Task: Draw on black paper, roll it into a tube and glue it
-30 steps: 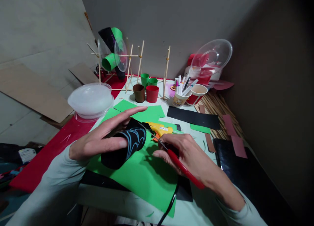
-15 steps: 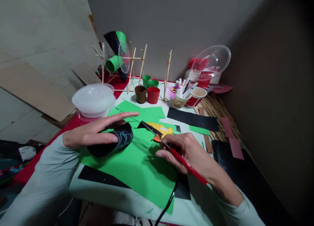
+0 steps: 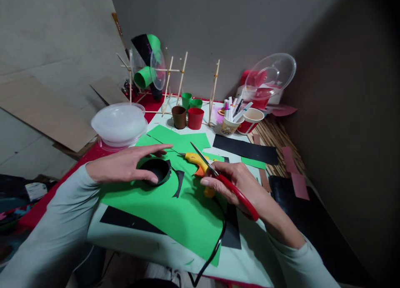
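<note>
My left hand (image 3: 125, 163) is around a short, round black paper cup (image 3: 161, 167). Its thumb lies over the near rim and the fingers stretch along the far side. The cup's opening faces up, with its base on a green paper sheet (image 3: 156, 213). Beside it, a curved black paper scrap (image 3: 179, 183) lies on the green sheet. My right hand (image 3: 233, 180) grips red-handled scissors (image 3: 239, 196), their blades pointing up and left above a yellow glue gun (image 3: 195, 159). The palm hides part of the handles.
Behind stand a brown cup (image 3: 179, 118), a red cup (image 3: 196, 119) and a cup of markers (image 3: 231, 125). A stick frame (image 3: 214, 92) rises at the back. At left are plastic bowls (image 3: 118, 123); a black strip (image 3: 245, 150) lies right. The glue gun's cord (image 3: 215, 252) crosses the front edge.
The black cup has turned from tilted, blue-patterned side showing, to opening upward. The curved black scrap now lies by it on the green sheet. The scissors have swung more upright, away from the cup.
</note>
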Demonstrator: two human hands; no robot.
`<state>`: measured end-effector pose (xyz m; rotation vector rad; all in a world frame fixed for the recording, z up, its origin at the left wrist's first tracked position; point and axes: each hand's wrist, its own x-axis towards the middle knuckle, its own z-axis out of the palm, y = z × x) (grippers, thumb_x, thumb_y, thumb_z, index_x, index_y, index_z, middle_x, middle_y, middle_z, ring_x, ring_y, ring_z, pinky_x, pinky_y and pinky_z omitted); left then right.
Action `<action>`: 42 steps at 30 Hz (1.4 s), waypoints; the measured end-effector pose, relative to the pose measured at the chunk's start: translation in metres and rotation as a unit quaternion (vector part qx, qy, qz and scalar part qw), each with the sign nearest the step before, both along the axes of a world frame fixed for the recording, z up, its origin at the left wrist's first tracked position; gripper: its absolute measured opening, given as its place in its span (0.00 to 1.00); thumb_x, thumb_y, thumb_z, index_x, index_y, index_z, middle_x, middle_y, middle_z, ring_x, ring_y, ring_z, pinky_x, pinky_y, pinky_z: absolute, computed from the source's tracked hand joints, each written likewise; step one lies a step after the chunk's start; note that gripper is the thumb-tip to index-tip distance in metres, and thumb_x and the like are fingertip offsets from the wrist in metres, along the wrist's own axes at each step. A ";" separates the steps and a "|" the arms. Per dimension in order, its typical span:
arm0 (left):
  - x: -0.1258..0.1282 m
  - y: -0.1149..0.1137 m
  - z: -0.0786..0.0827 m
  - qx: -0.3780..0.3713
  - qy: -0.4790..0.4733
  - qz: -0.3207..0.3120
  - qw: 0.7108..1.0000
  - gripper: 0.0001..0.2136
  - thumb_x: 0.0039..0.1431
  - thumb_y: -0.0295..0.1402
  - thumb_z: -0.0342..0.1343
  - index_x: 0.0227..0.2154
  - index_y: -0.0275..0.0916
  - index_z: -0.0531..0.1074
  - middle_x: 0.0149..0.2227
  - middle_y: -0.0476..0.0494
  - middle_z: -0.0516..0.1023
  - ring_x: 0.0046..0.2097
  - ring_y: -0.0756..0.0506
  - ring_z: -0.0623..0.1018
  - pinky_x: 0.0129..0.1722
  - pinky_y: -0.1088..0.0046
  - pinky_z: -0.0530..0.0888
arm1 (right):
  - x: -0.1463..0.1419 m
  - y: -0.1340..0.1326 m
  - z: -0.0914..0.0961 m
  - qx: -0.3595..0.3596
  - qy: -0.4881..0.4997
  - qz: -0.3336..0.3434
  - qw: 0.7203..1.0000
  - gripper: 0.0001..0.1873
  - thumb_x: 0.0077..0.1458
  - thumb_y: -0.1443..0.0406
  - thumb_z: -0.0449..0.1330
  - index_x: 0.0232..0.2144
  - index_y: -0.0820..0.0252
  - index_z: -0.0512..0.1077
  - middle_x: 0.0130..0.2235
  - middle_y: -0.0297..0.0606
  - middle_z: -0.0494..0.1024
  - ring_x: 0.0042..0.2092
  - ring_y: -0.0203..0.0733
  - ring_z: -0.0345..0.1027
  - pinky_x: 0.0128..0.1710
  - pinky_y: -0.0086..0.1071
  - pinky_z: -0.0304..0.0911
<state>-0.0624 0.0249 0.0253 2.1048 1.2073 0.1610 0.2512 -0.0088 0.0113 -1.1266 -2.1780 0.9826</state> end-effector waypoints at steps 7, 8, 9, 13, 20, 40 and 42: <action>-0.013 -0.028 -0.013 0.023 -0.039 0.156 0.987 0.39 0.60 0.57 0.56 0.70 0.47 0.56 0.70 0.39 0.64 0.70 0.31 0.63 0.69 0.51 0.59 | -0.009 -0.003 -0.001 0.003 0.001 -0.027 1.000 0.23 0.64 0.48 0.60 0.27 0.60 0.70 0.24 0.30 0.71 0.24 0.33 0.58 0.25 0.27 0.52; -0.011 -0.031 -0.015 0.027 -0.030 0.165 0.985 0.38 0.60 0.58 0.55 0.69 0.46 0.58 0.70 0.38 0.64 0.70 0.30 0.63 0.69 0.49 0.58 | -0.011 -0.003 -0.001 0.004 0.002 -0.030 1.000 0.22 0.64 0.49 0.60 0.27 0.60 0.69 0.23 0.30 0.71 0.24 0.33 0.58 0.25 0.27 0.52; -0.009 -0.033 -0.016 0.029 -0.027 0.170 0.985 0.37 0.61 0.58 0.53 0.68 0.44 0.60 0.69 0.37 0.66 0.69 0.29 0.64 0.68 0.48 0.59 | -0.012 -0.004 -0.001 0.002 0.003 -0.031 1.000 0.21 0.64 0.51 0.61 0.27 0.60 0.69 0.23 0.30 0.71 0.25 0.33 0.59 0.26 0.27 0.52; 0.000 -0.030 -0.018 0.047 -0.032 0.175 0.983 0.30 0.61 0.57 0.49 0.59 0.42 0.69 0.59 0.37 0.77 0.59 0.29 0.75 0.59 0.55 0.70 | -0.015 -0.006 -0.003 0.004 0.006 -0.037 0.999 0.21 0.64 0.52 0.60 0.25 0.59 0.67 0.22 0.29 0.68 0.24 0.33 0.56 0.25 0.28 0.51; 0.013 -0.020 -0.015 0.078 -0.039 0.183 0.979 0.18 0.61 0.50 0.48 0.40 0.42 0.73 0.44 0.41 0.81 0.50 0.33 0.77 0.50 0.58 0.73 | -0.015 -0.005 -0.005 0.002 0.046 -0.061 0.997 0.21 0.64 0.52 0.60 0.25 0.58 0.64 0.21 0.26 0.63 0.24 0.31 0.48 0.23 0.26 0.48; 0.045 -0.031 0.016 0.212 -0.142 0.162 0.953 0.09 0.61 0.41 0.58 0.34 0.41 0.73 0.42 0.44 0.79 0.47 0.42 0.77 0.50 0.66 0.71 | -0.016 -0.004 -0.002 0.004 0.084 -0.126 0.988 0.16 0.61 0.54 0.62 0.29 0.59 0.70 0.24 0.29 0.70 0.25 0.33 0.59 0.27 0.28 0.53; 0.053 -0.033 0.023 0.254 -0.170 0.140 0.942 0.06 0.62 0.38 0.58 0.33 0.42 0.73 0.46 0.44 0.80 0.50 0.44 0.78 0.52 0.67 0.71 | -0.014 -0.005 0.001 -0.014 0.131 -0.119 0.984 0.15 0.60 0.54 0.63 0.32 0.60 0.72 0.29 0.32 0.74 0.28 0.34 0.64 0.30 0.28 0.58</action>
